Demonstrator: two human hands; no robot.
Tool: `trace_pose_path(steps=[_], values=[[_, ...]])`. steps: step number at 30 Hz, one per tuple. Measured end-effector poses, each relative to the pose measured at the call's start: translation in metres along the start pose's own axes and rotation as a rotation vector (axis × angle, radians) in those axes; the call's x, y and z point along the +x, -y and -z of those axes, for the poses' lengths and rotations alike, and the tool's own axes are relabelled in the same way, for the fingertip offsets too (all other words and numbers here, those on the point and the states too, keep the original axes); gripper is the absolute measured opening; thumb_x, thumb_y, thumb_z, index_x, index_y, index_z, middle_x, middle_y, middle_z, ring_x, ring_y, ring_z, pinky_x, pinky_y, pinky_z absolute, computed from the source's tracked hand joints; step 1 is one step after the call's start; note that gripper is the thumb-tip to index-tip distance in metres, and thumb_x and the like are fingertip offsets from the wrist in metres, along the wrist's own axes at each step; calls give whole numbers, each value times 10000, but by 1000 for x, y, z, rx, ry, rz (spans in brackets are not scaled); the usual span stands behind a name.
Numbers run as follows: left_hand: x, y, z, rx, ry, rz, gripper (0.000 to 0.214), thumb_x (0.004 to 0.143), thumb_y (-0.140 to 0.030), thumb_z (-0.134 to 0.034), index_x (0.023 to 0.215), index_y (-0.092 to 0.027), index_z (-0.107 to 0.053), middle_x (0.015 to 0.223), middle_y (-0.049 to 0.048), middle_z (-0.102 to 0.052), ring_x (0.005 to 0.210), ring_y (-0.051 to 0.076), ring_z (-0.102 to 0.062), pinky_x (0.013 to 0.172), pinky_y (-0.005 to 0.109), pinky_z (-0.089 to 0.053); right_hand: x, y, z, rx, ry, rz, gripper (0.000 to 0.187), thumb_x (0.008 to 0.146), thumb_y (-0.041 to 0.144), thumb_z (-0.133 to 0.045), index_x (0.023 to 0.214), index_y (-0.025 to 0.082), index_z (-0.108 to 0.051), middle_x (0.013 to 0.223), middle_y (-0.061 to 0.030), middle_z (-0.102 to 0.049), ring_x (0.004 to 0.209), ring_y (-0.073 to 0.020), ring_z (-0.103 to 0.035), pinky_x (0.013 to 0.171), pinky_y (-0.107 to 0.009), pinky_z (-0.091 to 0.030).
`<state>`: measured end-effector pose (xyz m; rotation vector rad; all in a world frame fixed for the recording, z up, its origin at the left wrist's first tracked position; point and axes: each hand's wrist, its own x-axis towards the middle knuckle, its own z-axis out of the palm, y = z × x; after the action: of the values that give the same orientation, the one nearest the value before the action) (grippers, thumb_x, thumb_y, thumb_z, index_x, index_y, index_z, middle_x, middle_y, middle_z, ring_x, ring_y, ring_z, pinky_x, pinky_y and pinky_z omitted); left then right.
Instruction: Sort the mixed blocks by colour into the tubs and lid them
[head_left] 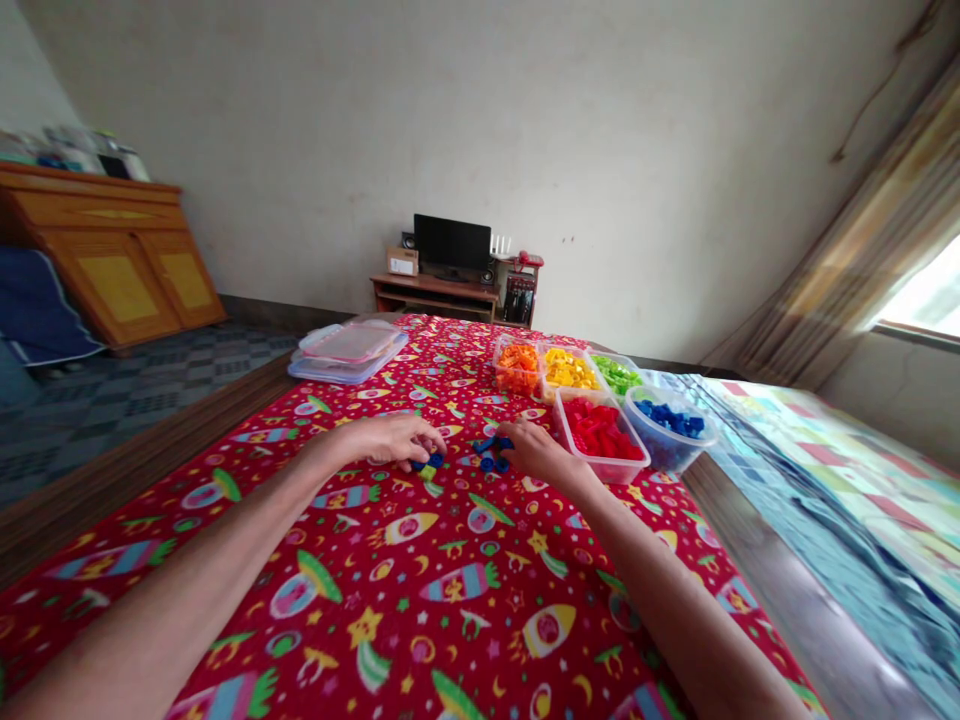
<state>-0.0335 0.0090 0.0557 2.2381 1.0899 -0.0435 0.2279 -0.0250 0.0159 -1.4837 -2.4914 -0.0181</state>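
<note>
My left hand (395,440) is low over the red patterned cloth (420,640), its fingers curled onto a small dark blue toy piece (436,461) with round, wheel-like parts. A small yellow-green piece (427,473) sits against that one at its near side. To the right, my right hand (529,449) has its fingertips closed on a dark blue toy piece (504,443) in a small blue cluster. Round blue parts (487,464) lie at the near side of this cluster. Fingers partly cover the pieces in both places, so their exact shapes are hidden.
Clear tubs of orange (517,362), yellow (570,370), green (616,374), red (600,428) and blue pieces (670,418) stand right of my hands. Stacked plastic lids (349,352) lie at the far left. Beyond the table are a desk with a monitor (452,243) and a wooden cabinet (112,265).
</note>
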Motion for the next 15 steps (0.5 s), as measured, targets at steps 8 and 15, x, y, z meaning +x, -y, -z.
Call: trace_pose_path(steps=[8, 15], values=[[4, -11, -5, 232, -80, -80, 408, 693, -125, -539, 1077, -173, -671, 1090, 50, -687, 978, 189, -622, 817, 210, -470, 3, -4, -8, 230, -163, -38, 115, 759, 131, -568, 869, 162, -579, 828, -39, -624, 823, -153, -571, 783, -264, -449], [15, -9, -10, 247, -101, -99, 327, 684, -176, -593, 995, -194, -692, 957, 28, -703, 869, 188, -639, 738, 205, -468, 20, 9, 4, 1251, -87, -417, 50, 752, 197, -531, 749, 169, -572, 599, 19, -581, 534, -97, -548, 517, -201, -454]])
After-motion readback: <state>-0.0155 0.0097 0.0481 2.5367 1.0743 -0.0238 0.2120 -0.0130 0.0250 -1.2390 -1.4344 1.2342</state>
